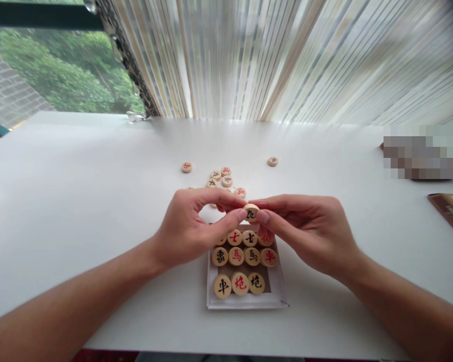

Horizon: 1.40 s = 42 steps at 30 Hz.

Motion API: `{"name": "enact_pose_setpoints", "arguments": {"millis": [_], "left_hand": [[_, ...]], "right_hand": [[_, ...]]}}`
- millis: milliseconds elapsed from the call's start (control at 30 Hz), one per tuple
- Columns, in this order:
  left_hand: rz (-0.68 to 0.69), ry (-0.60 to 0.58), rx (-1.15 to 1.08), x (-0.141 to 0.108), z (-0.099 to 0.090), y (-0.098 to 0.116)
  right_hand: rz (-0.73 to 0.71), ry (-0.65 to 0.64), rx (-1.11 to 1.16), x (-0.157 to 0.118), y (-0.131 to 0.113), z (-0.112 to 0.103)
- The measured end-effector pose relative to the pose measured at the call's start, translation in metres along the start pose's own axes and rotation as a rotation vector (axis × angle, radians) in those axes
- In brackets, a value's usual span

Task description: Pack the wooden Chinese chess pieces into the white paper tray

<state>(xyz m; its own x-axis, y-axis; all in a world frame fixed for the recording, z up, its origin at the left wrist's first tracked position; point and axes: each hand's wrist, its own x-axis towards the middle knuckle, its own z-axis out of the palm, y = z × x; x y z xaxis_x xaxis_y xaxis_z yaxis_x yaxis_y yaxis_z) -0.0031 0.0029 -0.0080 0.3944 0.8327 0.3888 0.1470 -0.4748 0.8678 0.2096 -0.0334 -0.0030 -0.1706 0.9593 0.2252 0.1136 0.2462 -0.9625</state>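
Between the fingertips of my left hand (pixel 207 216) and my right hand (pixel 302 221) is a round wooden xiangqi piece (pixel 251 213) with a black character. Both hands pinch it from opposite sides, just above the far end of a shallow white box (pixel 245 300). Rows of xiangqi pieces with red and black characters lie face up in the box, among them a red-marked piece (pixel 240 283) and a black-marked piece (pixel 222 286) in the nearest row. My fingers partly cover the farthest row.
Beyond my hands several loose xiangqi pieces (pixel 227 180) lie clustered on the white table (pixel 79 201). Single pieces lie apart, one at left (pixel 186 167) and one at right (pixel 273 161). A brown flat object (pixel 451 211) is at the right edge; a striped curtain (pixel 226 60) hangs behind.
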Motion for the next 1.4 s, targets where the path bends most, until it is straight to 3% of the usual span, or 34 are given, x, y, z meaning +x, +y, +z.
{"name": "enact_pose_setpoints", "arguments": {"millis": [367, 767, 1067, 1400], "left_hand": [[-0.086, -0.059, -0.122, 0.0011, -0.0017, 0.0006], [0.121, -0.037, 0.028, 0.0007, 0.0017, 0.0072], [-0.053, -0.038, -0.142, -0.0032, 0.0052, 0.0045], [-0.077, -0.075, -0.206, -0.0037, 0.0039, 0.0025]], "right_hand": [[0.133, -0.024, 0.186, 0.0013, -0.004, 0.0003], [0.139, 0.013, 0.105, 0.0014, -0.0077, 0.0018], [0.276, -0.033, 0.352, 0.0023, -0.0069, 0.0019], [0.408, -0.078, 0.439, 0.0015, -0.0006, -0.0025]]}}
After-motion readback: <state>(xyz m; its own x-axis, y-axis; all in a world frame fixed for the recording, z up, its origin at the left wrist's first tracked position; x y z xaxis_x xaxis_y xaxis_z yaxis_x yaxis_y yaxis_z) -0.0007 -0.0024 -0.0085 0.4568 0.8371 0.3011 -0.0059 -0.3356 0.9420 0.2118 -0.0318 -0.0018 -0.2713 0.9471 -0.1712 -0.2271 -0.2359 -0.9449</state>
